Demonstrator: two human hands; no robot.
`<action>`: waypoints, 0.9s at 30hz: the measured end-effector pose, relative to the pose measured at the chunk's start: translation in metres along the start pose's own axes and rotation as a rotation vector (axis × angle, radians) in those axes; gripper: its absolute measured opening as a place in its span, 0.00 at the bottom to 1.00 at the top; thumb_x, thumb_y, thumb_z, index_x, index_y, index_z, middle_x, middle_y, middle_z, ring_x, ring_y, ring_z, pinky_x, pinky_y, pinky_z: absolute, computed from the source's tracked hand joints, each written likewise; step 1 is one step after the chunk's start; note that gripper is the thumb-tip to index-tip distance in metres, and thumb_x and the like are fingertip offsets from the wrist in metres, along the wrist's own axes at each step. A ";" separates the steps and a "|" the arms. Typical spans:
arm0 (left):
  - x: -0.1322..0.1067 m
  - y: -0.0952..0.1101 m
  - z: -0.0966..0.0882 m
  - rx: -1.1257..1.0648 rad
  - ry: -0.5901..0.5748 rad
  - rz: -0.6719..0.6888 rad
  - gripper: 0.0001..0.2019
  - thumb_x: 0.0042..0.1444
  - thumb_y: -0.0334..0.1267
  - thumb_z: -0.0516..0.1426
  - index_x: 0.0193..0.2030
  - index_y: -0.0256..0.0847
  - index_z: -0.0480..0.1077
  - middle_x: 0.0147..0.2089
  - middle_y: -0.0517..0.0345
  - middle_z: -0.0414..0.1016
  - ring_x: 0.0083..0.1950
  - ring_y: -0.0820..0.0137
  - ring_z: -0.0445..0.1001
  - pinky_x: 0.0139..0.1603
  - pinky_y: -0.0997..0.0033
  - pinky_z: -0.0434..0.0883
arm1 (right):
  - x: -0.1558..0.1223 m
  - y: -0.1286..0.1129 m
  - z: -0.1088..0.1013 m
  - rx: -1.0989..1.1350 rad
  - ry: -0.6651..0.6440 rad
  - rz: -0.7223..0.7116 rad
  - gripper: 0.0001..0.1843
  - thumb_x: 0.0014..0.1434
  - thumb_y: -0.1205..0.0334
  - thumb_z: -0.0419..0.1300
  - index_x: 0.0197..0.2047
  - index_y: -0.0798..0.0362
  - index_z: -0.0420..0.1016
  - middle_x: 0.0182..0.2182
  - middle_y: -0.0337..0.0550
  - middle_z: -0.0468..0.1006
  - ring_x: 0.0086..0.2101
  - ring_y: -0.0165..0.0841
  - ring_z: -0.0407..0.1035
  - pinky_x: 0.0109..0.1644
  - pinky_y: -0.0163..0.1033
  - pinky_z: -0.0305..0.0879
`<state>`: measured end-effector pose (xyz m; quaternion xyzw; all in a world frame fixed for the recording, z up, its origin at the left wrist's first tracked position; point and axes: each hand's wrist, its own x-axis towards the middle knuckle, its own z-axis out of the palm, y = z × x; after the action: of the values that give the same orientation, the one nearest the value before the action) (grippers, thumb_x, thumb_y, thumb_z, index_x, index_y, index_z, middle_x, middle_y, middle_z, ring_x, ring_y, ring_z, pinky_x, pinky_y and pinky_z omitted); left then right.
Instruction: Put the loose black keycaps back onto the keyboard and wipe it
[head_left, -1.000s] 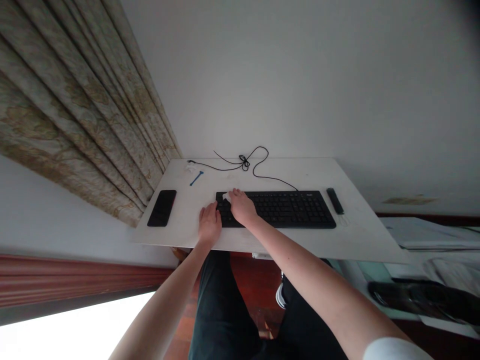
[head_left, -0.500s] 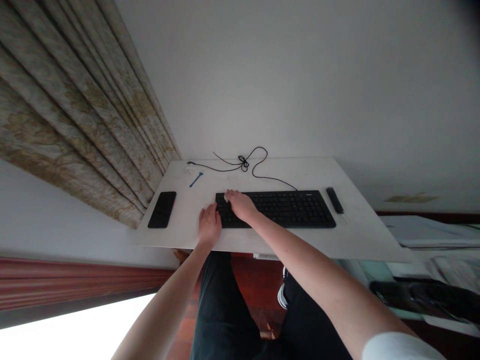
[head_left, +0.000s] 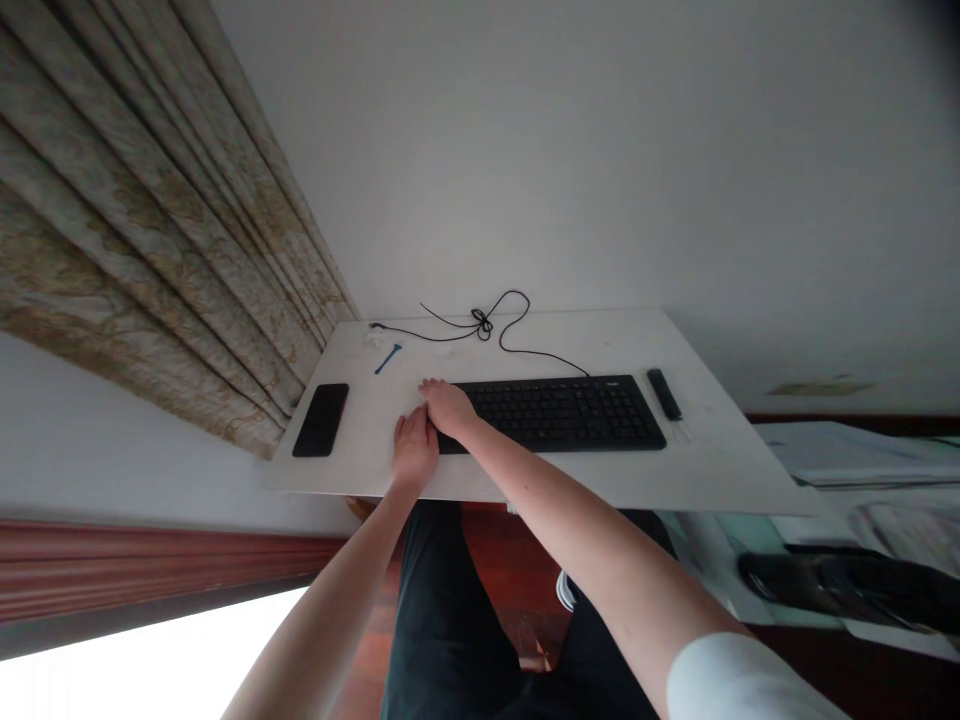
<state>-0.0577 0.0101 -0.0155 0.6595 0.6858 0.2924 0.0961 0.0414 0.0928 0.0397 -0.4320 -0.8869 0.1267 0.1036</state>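
Note:
A black keyboard (head_left: 562, 412) lies lengthwise along the front part of the white table. Against its left end rests my left hand (head_left: 414, 448), fingers stretched out, touching the edge. My right hand (head_left: 448, 406) is over the keyboard's upper left corner with its fingers bent together. The earlier picture shows a small white piece, like a wipe, under those fingers; now it is mostly hidden. My two hands nearly touch. From the keyboard's back edge a thin black cable (head_left: 525, 350) runs to a loose tied bundle.
A black phone (head_left: 321, 420) lies at the table's left. Behind it are a small blue brush-like tool (head_left: 388, 358) and a crumpled white piece (head_left: 375, 340). A dark narrow object (head_left: 664, 394) lies right of the keyboard. A patterned curtain (head_left: 172, 200) hangs at the left.
My right hand has moved left across the keyboard to its left end, close to my left hand. My left hand stays at the edge. The view has shifted slightly.

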 end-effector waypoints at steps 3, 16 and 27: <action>0.000 0.000 -0.001 0.022 -0.012 0.007 0.20 0.66 0.33 0.45 0.61 0.33 0.65 0.61 0.38 0.72 0.66 0.58 0.68 0.71 0.46 0.56 | 0.007 -0.006 0.004 0.011 -0.008 -0.040 0.21 0.66 0.73 0.47 0.55 0.59 0.76 0.58 0.55 0.75 0.56 0.38 0.70 0.61 0.43 0.63; -0.004 -0.002 0.005 0.007 0.067 0.045 0.21 0.68 0.36 0.43 0.64 0.36 0.64 0.62 0.40 0.72 0.65 0.59 0.69 0.72 0.46 0.57 | -0.071 0.107 -0.032 -0.010 0.057 0.040 0.28 0.61 0.80 0.48 0.60 0.55 0.74 0.60 0.50 0.73 0.58 0.37 0.69 0.66 0.44 0.60; -0.002 0.000 0.005 0.025 0.043 0.025 0.21 0.68 0.35 0.44 0.64 0.35 0.64 0.63 0.39 0.71 0.66 0.59 0.68 0.72 0.46 0.56 | -0.061 0.099 -0.029 0.041 0.050 0.041 0.25 0.63 0.77 0.49 0.58 0.53 0.76 0.58 0.47 0.75 0.57 0.37 0.71 0.63 0.41 0.62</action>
<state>-0.0551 0.0099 -0.0199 0.6627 0.6830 0.2991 0.0693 0.1595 0.1073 0.0316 -0.4508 -0.8722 0.1363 0.1319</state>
